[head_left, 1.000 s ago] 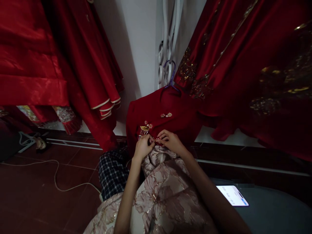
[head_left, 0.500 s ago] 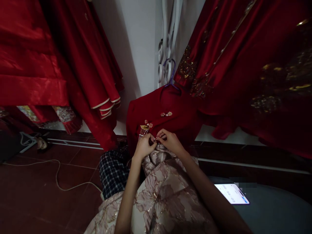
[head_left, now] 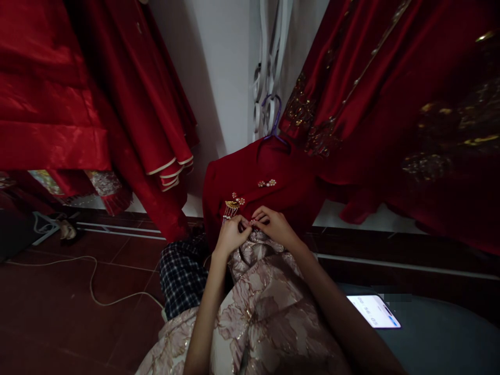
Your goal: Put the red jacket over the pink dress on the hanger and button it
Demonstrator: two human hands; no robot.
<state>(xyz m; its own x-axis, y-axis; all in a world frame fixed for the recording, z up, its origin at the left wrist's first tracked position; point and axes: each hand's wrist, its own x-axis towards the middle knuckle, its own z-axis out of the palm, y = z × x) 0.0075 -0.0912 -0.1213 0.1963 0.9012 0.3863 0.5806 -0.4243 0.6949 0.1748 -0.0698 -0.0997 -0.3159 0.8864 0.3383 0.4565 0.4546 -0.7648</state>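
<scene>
Red garment (head_left: 269, 172) on lap, left hand (head_left: 230, 235) and right hand (head_left: 275, 226), grips pinching its beaded clasp (head_left: 250, 223)

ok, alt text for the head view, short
Both hands, left hand and right hand, pinch a small fastener at the front edge of a red jacket on a purple hanger, beside a gold tasselled clasp. Floral brocade fabric covers the lap; a lit phone lies to the right.

No readable text anywhere. Lit white phone screen (head_left: 373, 311) on grey seat, near its left edge: lines blurred, illegible.
</scene>
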